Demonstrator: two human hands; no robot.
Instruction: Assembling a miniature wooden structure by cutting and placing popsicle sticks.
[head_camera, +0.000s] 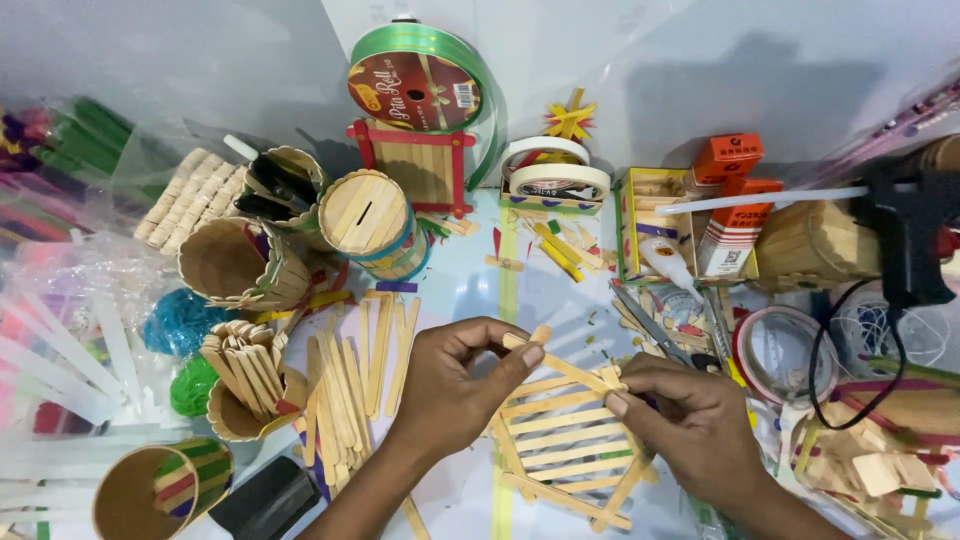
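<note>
A stick (562, 364) is pinched at its ends between the fingers of the left hand (450, 385) and right hand (690, 415), just above a stick frame (565, 445) lying below the fingertips.

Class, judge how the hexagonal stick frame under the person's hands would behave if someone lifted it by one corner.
The hexagonal stick frame is probably light, being thin wooden sticks. It looks fragile: lifting one corner may flex or pop joints. Flat, so unlikely to roll.

Left hand (450, 385) and right hand (690, 420) both low in view, forearms angled inward from below, fingers curled, thumbs and fingertips pinched shut, hands near but apart.
</note>
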